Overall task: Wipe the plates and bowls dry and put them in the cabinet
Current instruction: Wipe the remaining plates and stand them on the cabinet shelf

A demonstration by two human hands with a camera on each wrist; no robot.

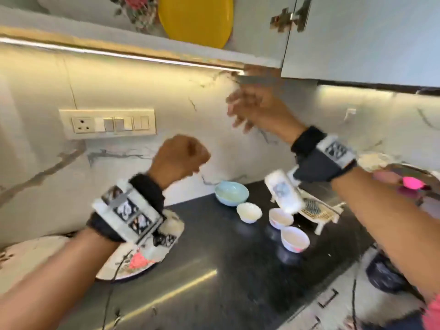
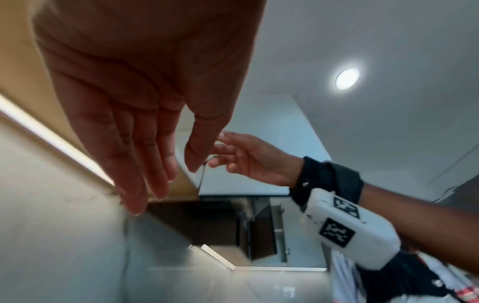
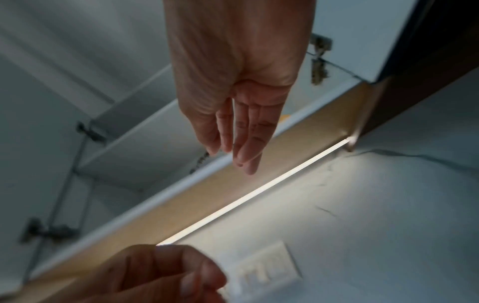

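Observation:
Both hands are raised in front of the backsplash, below the open wall cabinet (image 1: 133, 47), and hold nothing. My left hand (image 1: 181, 158) has its fingers (image 2: 155, 180) hanging nearly straight. My right hand (image 1: 247, 108), blurred, is higher and near the cabinet's lower edge, fingers (image 3: 243, 151) extended. Inside the cabinet stand a yellow plate (image 1: 195, 17) and a floral plate (image 1: 135, 8). On the dark counter lie a floral plate (image 1: 140, 260), partly behind my left wrist, a light blue bowl (image 1: 231, 192), a small white bowl (image 1: 249, 211) and two white patterned bowls (image 1: 280, 217) (image 1: 294, 238).
A closed cabinet door (image 1: 357, 36) with a metal handle hangs at the upper right. A switch panel (image 1: 107, 123) sits on the marble wall. A patterned cloth or mat (image 1: 316, 210) lies behind the bowls. Something pink (image 1: 412, 183) sits at the right edge.

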